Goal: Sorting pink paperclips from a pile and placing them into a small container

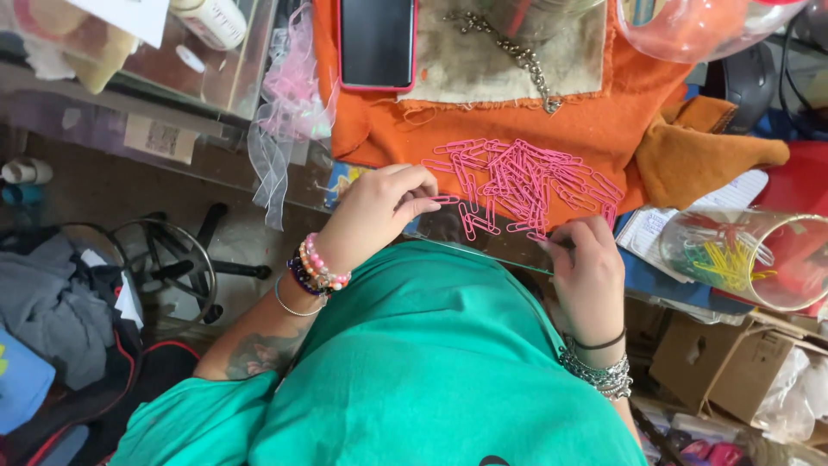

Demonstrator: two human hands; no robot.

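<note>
Left hand (379, 211) pinches one thin pink wire clip (443, 199) beside the tangled pile (526, 185); right hand (589, 263) pinches another at the pile's near edge.

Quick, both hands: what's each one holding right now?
Left hand: pinching a pink paper clip.
Right hand: fingers curled at the paper clip pile; grip cannot be told.

A glass counter (483, 237) is covered by an orange cloth (595, 121). On the cloth, a heap of pink paper clips (522, 185) is spread near its front edge. Behind the clips, a dark phone (377, 41) and a beige patch (500, 65) are laid.
</note>
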